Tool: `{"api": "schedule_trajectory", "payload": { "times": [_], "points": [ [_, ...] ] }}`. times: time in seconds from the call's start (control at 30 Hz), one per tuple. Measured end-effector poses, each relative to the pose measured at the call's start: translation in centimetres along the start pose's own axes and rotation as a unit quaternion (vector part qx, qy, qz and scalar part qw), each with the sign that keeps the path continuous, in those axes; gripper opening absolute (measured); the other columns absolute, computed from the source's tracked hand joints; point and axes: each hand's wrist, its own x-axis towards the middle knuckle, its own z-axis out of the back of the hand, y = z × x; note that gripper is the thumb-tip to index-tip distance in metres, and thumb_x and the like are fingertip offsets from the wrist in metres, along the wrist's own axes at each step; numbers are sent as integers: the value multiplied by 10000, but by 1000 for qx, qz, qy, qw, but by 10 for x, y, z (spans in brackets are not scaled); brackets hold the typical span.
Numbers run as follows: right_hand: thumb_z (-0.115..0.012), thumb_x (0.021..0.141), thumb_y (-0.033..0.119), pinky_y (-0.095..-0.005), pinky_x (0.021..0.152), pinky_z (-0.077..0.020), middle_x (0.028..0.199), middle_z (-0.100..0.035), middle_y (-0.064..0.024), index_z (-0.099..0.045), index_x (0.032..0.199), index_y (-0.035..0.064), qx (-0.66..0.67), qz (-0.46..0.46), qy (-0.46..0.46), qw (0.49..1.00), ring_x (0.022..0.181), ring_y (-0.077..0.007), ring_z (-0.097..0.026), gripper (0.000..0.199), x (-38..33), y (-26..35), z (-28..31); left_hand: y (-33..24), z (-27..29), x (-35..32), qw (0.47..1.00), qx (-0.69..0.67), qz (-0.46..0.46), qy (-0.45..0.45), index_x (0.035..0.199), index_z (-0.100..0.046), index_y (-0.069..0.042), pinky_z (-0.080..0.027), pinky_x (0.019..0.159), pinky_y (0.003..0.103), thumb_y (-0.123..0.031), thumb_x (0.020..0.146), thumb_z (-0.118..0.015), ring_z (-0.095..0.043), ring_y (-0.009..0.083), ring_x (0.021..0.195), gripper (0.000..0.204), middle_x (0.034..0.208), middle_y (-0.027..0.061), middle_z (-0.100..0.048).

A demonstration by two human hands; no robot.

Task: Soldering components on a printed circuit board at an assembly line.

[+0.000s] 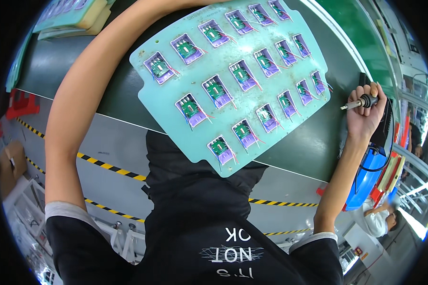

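A pale green tray (195,78) lies tilted across the dark green table. Rows of purple cases sit in its slots, and each case (242,76) holds a small green circuit board with thin red and blue wires. Off the tray's right edge, my right hand (364,114) is closed round the black handle of a soldering iron (367,100), whose metal tip points left toward the tray. My left arm (88,80) curves round the tray's left side and leaves the picture at the top, so the left hand itself is out of sight.
More pale green trays (73,21) are stacked at the far left of the table (299,152). A blue box (366,178) stands at the right, beside a black cable. A red stool (23,104) is on the left; another person (376,221) is at the lower right.
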Motion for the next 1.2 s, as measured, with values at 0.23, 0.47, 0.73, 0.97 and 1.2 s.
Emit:
{"api": "schedule_trajectory", "payload": {
  "times": [0.23, 0.47, 0.73, 0.97, 1.2],
  "points": [
    [-430, 944, 171, -237, 447, -231, 490, -261, 22, -444, 694, 76, 4, 3, -5, 1000, 419, -79, -205, 268, -4, 1, 4, 4, -7, 5, 1000, -6, -13, -1, 991, -625, 4, -469, 745, 325, -239, 903, -528, -620, 221, 829, 275, 893, 147, -652],
    [-417, 947, 177, -234, 456, -240, 496, -256, 24, -435, 689, 76, -1, 17, 0, 1000, 422, -80, -196, 278, -4, -1, -7, -5, 5, 1, 1000, 0, 3, 9, 980, -619, 13, -466, 743, 310, -194, 908, -528, -611, 202, 806, 238, 875, 130, -650],
    [-454, 933, 183, -195, 445, -278, 511, -267, 20, -436, 712, 67, -6, 34, -12, 999, 426, -71, -195, 250, -4, 2, 12, -11, -12, 13, 998, -33, 41, 38, 964, -614, 24, -446, 703, 268, -187, 929, -512, -566, 128, 771, 237, 822, 88, -625],
    [-453, 944, 183, -194, 409, -216, 509, -268, 36, -461, 728, 54, 7, 59, -27, 998, 424, -51, -193, 252, -5, 3, 14, -19, -14, 18, 995, -37, 88, 41, 959, -611, 28, -448, 698, 261, -181, 935, -510, -569, 119, 773, 234, 827, 78, -632],
    [-433, 956, 192, -211, 435, -212, 481, -242, 38, -435, 709, 89, -28, 51, -31, 998, 426, -60, -182, 268, -4, 4, 14, 5, -23, 10, 997, -36, 65, 31, 961, -611, -6, -416, 635, 232, -268, 955, -457, -532, 95, 677, 304, 752, 40, -587]
  ]
}}
